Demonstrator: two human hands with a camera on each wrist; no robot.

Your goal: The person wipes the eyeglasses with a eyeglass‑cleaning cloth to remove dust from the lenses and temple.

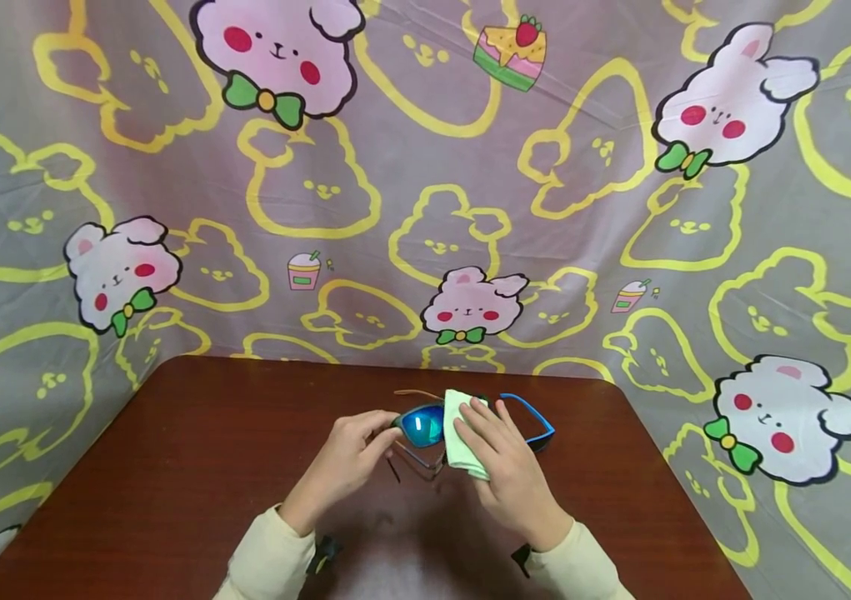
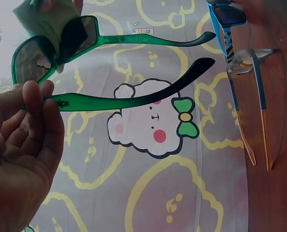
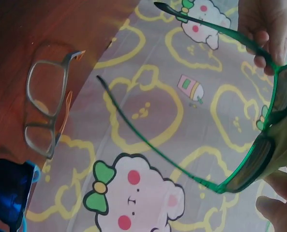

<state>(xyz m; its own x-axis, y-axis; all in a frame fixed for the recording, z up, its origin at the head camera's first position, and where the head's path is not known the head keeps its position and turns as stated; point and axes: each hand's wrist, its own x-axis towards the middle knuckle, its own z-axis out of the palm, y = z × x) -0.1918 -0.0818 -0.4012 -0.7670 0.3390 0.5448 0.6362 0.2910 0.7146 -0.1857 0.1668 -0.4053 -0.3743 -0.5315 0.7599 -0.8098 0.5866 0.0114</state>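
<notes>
Head view, left to right: reddish-brown counter (image 1: pixel 170 475) at the lower left, then left grip (image 1: pixel 350 462) just left of the lower centre, closed in a pinch of thumb and fingers on one outer corner of green-framed sunglasses (image 1: pixel 421 427). Held by the hinge end, presumably to steady the frame while leaving both lenses free of fingertips. Temples (image 2: pixel 114 103) unfolded and pointing away from the left grip, probably to keep clear of the lens faces.

Next, at the centre, pale green cloth (image 1: pixel 458 450), laid over the lens on the right and hiding it in this view. Across the cloth, right grip (image 1: pixel 509 467), nearly closed, holding the fabric between thumb and long-laid fingers, seemingly to put cloth rather than skin against the lens. Farther right, on the counter, blue-framed sunglasses (image 1: pixel 549 432), partly hidden behind the right grip.

Right wrist view, left side: clear-framed eyeglasses (image 3: pixel 52 119) with orange-tipped arms, near the blue pair on the counter, likely there to leave working room.

Position of the green-framed sunglasses: between the two grips, near corner inside the left pinch, opposite lens against the cloth, just under the right fingers.
</notes>
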